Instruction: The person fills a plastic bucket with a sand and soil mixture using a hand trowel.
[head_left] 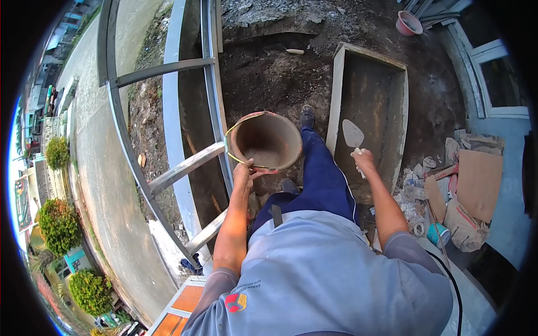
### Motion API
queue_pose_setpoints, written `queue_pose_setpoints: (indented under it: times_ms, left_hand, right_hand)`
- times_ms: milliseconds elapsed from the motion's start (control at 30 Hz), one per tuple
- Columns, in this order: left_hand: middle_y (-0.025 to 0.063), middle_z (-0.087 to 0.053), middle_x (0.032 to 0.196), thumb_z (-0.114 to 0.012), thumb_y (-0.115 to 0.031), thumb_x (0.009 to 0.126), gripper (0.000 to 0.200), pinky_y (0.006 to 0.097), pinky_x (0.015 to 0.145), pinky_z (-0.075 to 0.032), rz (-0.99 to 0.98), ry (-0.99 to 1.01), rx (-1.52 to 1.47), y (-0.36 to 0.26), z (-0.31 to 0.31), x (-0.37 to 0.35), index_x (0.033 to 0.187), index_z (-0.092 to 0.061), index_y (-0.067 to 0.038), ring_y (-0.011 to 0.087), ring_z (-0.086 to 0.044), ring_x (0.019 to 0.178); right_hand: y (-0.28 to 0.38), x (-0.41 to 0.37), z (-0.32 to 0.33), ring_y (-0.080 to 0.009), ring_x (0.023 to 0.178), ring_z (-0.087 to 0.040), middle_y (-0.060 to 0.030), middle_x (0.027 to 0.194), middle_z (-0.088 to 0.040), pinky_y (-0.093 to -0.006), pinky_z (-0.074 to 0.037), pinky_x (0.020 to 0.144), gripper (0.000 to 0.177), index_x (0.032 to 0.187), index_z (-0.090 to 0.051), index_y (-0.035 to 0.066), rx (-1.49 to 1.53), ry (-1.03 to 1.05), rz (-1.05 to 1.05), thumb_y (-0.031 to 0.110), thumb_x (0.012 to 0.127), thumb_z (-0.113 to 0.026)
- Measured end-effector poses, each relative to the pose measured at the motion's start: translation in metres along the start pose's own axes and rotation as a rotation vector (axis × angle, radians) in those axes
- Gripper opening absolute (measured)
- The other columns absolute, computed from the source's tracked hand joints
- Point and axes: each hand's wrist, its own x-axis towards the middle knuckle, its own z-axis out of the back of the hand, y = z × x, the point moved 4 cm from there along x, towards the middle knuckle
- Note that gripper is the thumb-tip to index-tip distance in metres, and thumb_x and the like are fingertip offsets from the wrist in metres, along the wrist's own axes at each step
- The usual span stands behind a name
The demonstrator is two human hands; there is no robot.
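As the left hand (245,171) grips the near rim of the bucket (266,140), just beside the metal frame (188,168), the right hand (364,161) is closed around the trowel (353,134). Its blade is over the long trough (374,92); past that, at the far right, sits a pink basin (408,24).

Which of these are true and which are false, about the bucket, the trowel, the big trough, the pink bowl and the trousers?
1. The left hand holds the bucket. True.
2. The trowel is inside the bucket. False: the right hand holds the trowel.
3. The trousers are blue. True.
4. The trough is round. False: the trough is rectangular.
5. The pink bowl is inside the trough. False: the pink bowl is outside, beyond its far end.
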Motion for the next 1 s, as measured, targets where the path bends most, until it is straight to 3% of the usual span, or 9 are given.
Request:
queue_pose_setpoints:
  times_ms: [200, 300, 400, 500, 700, 733, 833, 900, 1000]
  left_hand:
    - [0.0223, -0.068, 0.108, -0.052, -0.014, 0.103, 0.031, 0.0503, 0.084, -0.063, 0.076, -0.02, 0.125, -0.032, -0.045, 0.069, 0.124, -0.051, 0.008, 0.0373, -0.071, 0.097]
    - [0.0173, -0.067, 0.108, -0.056, -0.013, 0.101, 0.021, 0.0455, 0.076, -0.065, 0.15, -0.067, 0.099, -0.043, -0.068, 0.105, 0.116, -0.053, 0.003, 0.0303, -0.072, 0.094]
    - [0.0165, -0.066, 0.107, -0.056, -0.012, 0.101, 0.02, 0.0445, 0.079, -0.065, 0.188, -0.128, 0.089, -0.055, -0.089, 0.141, 0.115, -0.053, 0.002, 0.0292, -0.071, 0.093]
    - [0.0171, -0.067, 0.108, -0.055, -0.01, 0.101, 0.018, 0.0452, 0.082, -0.065, 0.18, -0.176, 0.056, -0.061, -0.108, 0.17, 0.114, -0.053, 0.002, 0.0297, -0.072, 0.096]
    - [0.0198, -0.066, 0.115, -0.054, -0.008, 0.1, 0.02, 0.0466, 0.091, -0.062, 0.145, -0.291, -0.074, -0.05, -0.105, 0.245, 0.117, -0.053, 0.003, 0.0316, -0.07, 0.105]
    - [0.0181, -0.067, 0.114, -0.056, -0.008, 0.1, 0.02, 0.0449, 0.087, -0.062, 0.155, -0.295, -0.081, -0.044, -0.099, 0.261, 0.117, -0.053, 0.001, 0.0306, -0.071, 0.101]
    - [0.0156, -0.067, 0.112, -0.057, -0.008, 0.1, 0.02, 0.0437, 0.084, -0.063, 0.087, -0.373, -0.105, -0.027, -0.083, 0.305, 0.117, -0.053, 0.001, 0.0298, -0.071, 0.099]
    - [0.016, -0.063, 0.118, -0.057, -0.004, 0.098, 0.023, 0.0502, 0.095, -0.059, 0.111, -0.452, -0.16, -0.022, -0.08, 0.331, 0.12, -0.052, 0.002, 0.0321, -0.068, 0.107]
    - [0.0186, -0.059, 0.125, -0.058, -0.001, 0.097, 0.033, 0.0538, 0.104, -0.054, 0.109, -0.339, -0.234, -0.001, -0.056, 0.367, 0.129, -0.05, 0.005, 0.0354, -0.062, 0.119]
  right_hand:
    - [0.067, 0.098, -0.023, -0.0246, 0.053, -0.066, -0.0138, 0.073, -0.066, -0.0404, -0.053, 0.05, 0.028, 0.093, -0.065, 0.002, 0.026, 0.096, -0.06, 0.028, 0.085, -0.071]
    - [0.088, 0.159, -0.043, -0.0219, 0.049, -0.063, -0.0099, 0.066, -0.062, -0.0383, -0.052, 0.046, 0.028, 0.09, -0.061, 0.003, -0.05, 0.097, 0.013, 0.029, 0.088, -0.072]
    - [0.116, 0.21, -0.059, -0.0242, 0.052, -0.064, -0.011, 0.068, -0.063, -0.0399, -0.053, 0.049, 0.031, 0.094, -0.062, 0.003, -0.152, 0.087, 0.089, 0.031, 0.088, -0.072]
    - [0.164, 0.244, -0.061, -0.0428, 0.112, -0.065, -0.0242, 0.114, -0.07, -0.0499, -0.053, 0.095, 0.047, 0.11, -0.067, 0.003, -0.221, 0.205, -0.019, 0.042, 0.085, -0.071]
    - [0.164, 0.356, -0.132, -0.0348, 0.074, -0.073, -0.0216, 0.085, -0.071, -0.0448, -0.059, 0.068, 0.039, 0.103, -0.064, 0.0, -0.013, 0.158, -0.133, 0.035, 0.086, -0.068]
    - [0.154, 0.383, -0.15, -0.0286, 0.058, -0.069, -0.0178, 0.073, -0.068, -0.0423, -0.057, 0.056, 0.036, 0.099, -0.063, -0.001, -0.025, 0.061, -0.029, 0.033, 0.086, -0.066]
    - [0.161, 0.44, -0.184, -0.0284, 0.059, -0.069, -0.0168, 0.074, -0.068, -0.0426, -0.056, 0.056, 0.036, 0.098, -0.063, 0.0, 0.077, 0.09, -0.126, 0.033, 0.086, -0.067]
    - [0.182, 0.461, -0.193, -0.0285, 0.058, -0.069, -0.0161, 0.073, -0.068, -0.0424, -0.055, 0.053, 0.033, 0.097, -0.063, 0.001, 0.155, 0.071, -0.083, 0.033, 0.087, -0.067]
    - [0.196, 0.465, -0.197, -0.0398, 0.074, -0.07, -0.0225, 0.081, -0.069, -0.0469, -0.056, 0.069, 0.037, 0.1, -0.063, 0.0, 0.101, 0.02, 0.009, 0.035, 0.089, -0.069]
